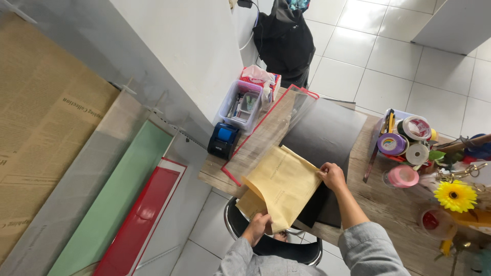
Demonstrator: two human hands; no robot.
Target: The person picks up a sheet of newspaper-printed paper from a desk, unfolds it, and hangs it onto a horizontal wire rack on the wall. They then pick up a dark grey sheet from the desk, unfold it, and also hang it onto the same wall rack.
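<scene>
Both hands grip the yellow paper sheet (284, 186): left hand (257, 227) pinches its overhanging corner at the table's (388, 204) near edge, right hand (332, 176) its opposite corner (long axis between them).

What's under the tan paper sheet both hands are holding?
Under the tan paper sheet lies a black sheet on the wooden table, and a red-edged clear film runs beneath its far corner. How far these continue underneath is covered.

Paper (284, 184): yellow with faint print, over a black sheet (325, 135). Clear film (266, 135): red-edged. Printer (222, 139): black and blue; sunflower (455, 196): yellow; ribbon spools (393, 144): purple, pink, white; sleeves (365, 250): grey.
</scene>
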